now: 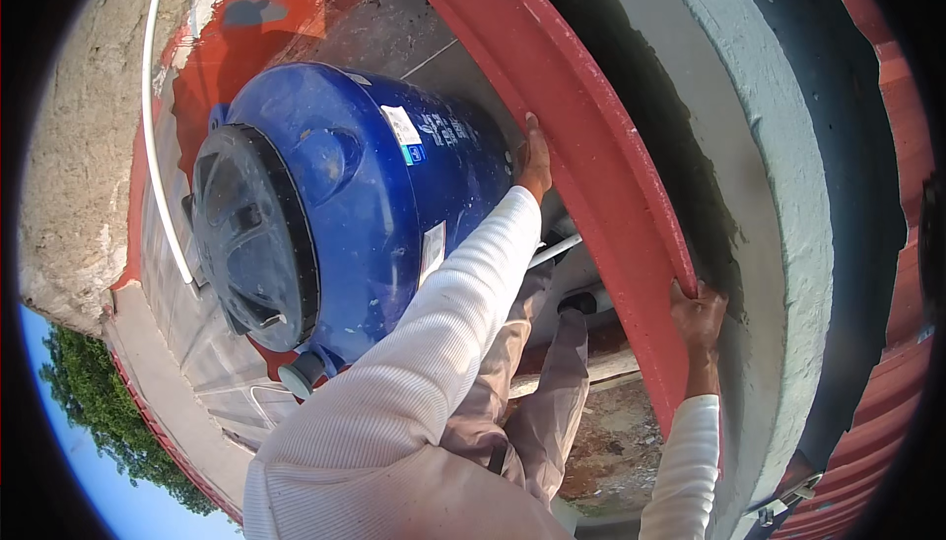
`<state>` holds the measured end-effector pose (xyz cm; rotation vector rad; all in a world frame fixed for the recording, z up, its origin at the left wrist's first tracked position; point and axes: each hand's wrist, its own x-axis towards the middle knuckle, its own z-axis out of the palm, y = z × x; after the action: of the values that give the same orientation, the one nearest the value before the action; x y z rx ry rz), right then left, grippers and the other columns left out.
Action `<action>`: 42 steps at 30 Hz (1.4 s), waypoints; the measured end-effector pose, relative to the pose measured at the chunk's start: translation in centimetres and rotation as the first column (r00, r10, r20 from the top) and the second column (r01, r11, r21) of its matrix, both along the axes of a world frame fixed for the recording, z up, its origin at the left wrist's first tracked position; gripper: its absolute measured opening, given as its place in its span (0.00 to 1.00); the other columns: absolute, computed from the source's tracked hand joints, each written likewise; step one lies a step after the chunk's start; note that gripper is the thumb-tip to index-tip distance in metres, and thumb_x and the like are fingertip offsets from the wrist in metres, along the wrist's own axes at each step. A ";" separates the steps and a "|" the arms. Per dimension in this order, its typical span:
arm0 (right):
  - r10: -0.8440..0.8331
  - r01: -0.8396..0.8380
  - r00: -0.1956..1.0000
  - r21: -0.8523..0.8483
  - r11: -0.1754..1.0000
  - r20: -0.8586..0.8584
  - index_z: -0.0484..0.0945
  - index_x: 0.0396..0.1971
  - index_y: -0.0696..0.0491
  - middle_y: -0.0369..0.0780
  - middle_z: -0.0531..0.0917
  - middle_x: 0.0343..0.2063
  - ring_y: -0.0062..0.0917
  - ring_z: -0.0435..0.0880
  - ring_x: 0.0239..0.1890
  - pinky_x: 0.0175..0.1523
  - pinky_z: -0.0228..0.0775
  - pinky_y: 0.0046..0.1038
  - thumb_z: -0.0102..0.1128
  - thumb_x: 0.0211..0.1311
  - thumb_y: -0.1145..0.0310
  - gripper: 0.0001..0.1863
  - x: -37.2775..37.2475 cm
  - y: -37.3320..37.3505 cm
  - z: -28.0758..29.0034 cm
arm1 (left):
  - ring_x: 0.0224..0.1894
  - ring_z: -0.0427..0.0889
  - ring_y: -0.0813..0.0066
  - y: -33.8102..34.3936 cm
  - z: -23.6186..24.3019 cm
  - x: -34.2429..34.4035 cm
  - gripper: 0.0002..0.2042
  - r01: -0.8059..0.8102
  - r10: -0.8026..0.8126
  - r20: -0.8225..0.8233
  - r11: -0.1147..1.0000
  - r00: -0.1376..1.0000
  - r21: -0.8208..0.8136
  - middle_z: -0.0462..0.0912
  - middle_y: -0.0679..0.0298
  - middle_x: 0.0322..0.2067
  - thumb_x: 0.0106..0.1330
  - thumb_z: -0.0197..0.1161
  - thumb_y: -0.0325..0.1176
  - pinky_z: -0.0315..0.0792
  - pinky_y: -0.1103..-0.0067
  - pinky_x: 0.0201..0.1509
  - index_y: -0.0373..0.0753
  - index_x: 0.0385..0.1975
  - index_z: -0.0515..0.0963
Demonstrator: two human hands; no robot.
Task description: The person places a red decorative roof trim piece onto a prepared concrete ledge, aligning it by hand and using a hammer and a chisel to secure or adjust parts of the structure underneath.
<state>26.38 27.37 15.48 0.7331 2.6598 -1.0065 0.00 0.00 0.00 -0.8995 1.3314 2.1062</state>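
A long red beam (591,161), which looks like a painted metal channel, runs slantwise from the top middle down to the lower right. My left hand (533,163) grips its left edge, partly hidden behind it. Lower down, my right hand (699,315) is closed over the beam's right edge, with the fingers bent round the rim. Left of my left hand lies a big blue water tank (374,175) on its side, its black round lid (254,235) facing left. My left sleeve crosses in front of the tank's lower part.
A plastered wall with a pale ledge (778,175) curves along the right, beside red corrugated sheeting (887,382). White pipe (150,126) hangs down the wall at left. My legs (547,402) stand between tank and beam, over rough, debris-strewn ground (621,441).
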 end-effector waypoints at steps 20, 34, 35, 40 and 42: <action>0.001 0.017 0.997 0.248 0.968 -0.072 0.88 0.30 0.61 0.51 0.88 0.27 0.53 0.90 0.32 0.41 0.81 0.45 0.76 0.59 0.63 0.14 0.0 1.9 -2.0 | 0.85 0.42 0.45 -4.0 5.7 -17.1 0.50 0.030 -0.108 -0.088 0.781 0.990 -0.624 0.39 0.44 0.83 0.76 0.45 0.69 0.48 0.54 0.85 0.34 0.83 0.43; 0.180 -0.088 0.957 0.367 0.926 -0.225 0.66 0.15 0.54 0.44 0.69 0.13 0.42 0.69 0.13 0.22 0.55 0.44 0.80 0.57 0.65 0.26 1.8 0.9 -1.7 | 0.80 0.60 0.45 -7.0 8.2 -40.3 0.43 -0.691 0.037 -0.711 0.275 0.702 -0.668 0.56 0.45 0.80 0.75 0.52 0.63 0.55 0.49 0.82 0.35 0.79 0.57; 0.196 -0.087 0.939 0.359 0.929 -0.282 0.65 0.15 0.54 0.44 0.67 0.13 0.43 0.67 0.13 0.21 0.52 0.44 0.80 0.57 0.64 0.27 1.7 0.7 -1.8 | 0.80 0.59 0.44 -5.9 7.5 -41.0 0.43 -0.626 -0.095 -0.672 0.284 0.735 -0.726 0.57 0.46 0.80 0.74 0.54 0.64 0.55 0.49 0.82 0.37 0.79 0.58; 0.163 -0.102 0.981 0.424 0.900 -0.109 0.67 0.16 0.53 0.43 0.68 0.14 0.43 0.69 0.14 0.21 0.54 0.44 0.79 0.58 0.66 0.25 1.7 -0.3 0.0 | 0.80 0.58 0.41 -2.8 8.4 -43.6 0.44 0.188 -0.570 -0.309 0.651 0.762 -0.736 0.60 0.48 0.79 0.70 0.60 0.68 0.56 0.49 0.81 0.47 0.80 0.60; 0.167 -0.098 0.979 0.444 0.890 -0.119 0.69 0.16 0.52 0.43 0.69 0.14 0.43 0.69 0.14 0.21 0.55 0.43 0.79 0.60 0.67 0.24 1.2 -0.8 0.3 | 0.80 0.57 0.39 -4.0 9.8 -42.8 0.45 0.303 -0.595 -0.261 0.680 0.761 -0.667 0.61 0.49 0.79 0.68 0.63 0.69 0.57 0.49 0.81 0.52 0.80 0.61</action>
<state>27.63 26.58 15.80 0.5531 3.0660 -0.4433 -42.80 -4.04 9.84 -0.1736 2.2741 1.5366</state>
